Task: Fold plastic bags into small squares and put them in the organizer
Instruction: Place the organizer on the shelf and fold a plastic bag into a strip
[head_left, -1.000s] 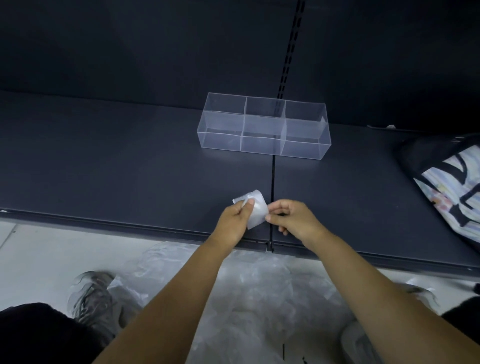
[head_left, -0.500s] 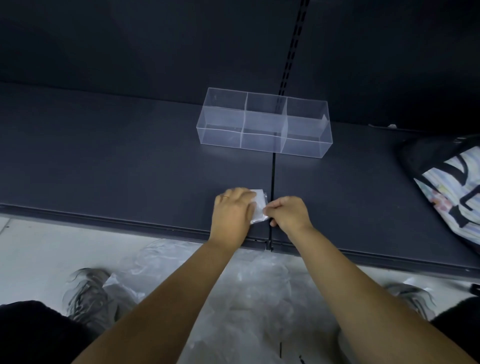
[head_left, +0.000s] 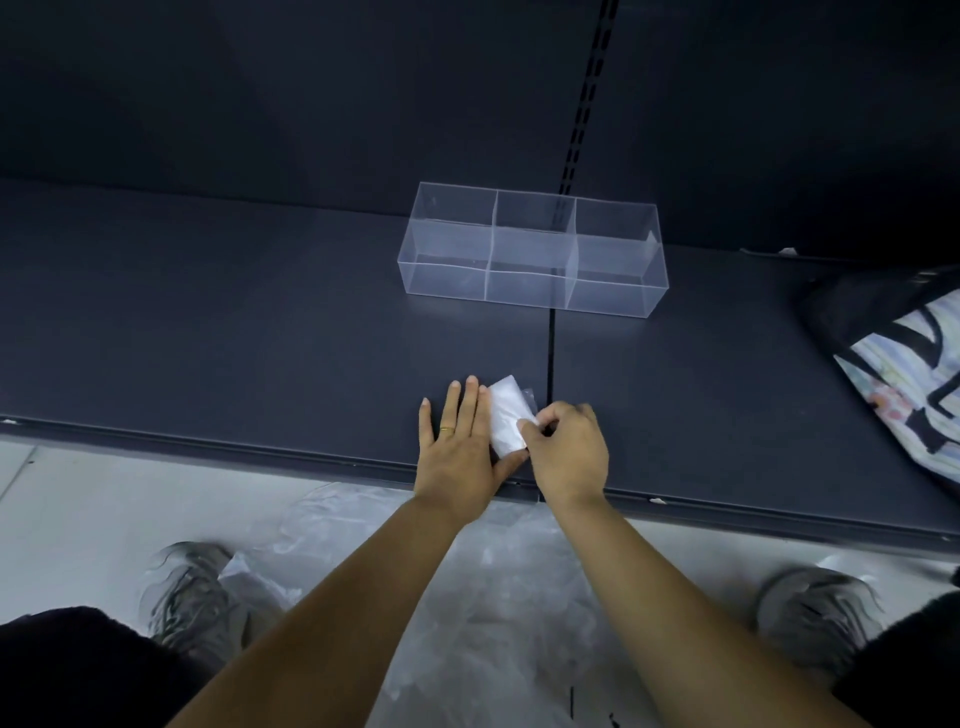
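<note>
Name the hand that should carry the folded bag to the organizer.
Right, probably: the right hand pinches the folded bag, while the left hand lies flat with straight fingers. The organizer stands ahead.

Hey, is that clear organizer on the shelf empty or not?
Empty, it seems: the organizer has clear walls, and all three compartments show only the dark shelf.

Your folded plastic bag (head_left: 508, 415) was milky white. The organizer (head_left: 447, 280) was colourless and clear. The shelf (head_left: 208, 322) was dark slate blue. A gold ring (head_left: 447, 429) banded your left hand (head_left: 460, 447). The tote bag (head_left: 914, 364) showed pastel patches under thick black strokes. Your sneakers (head_left: 192, 587) were grey. The floor (head_left: 78, 493) was pale grey.
</note>
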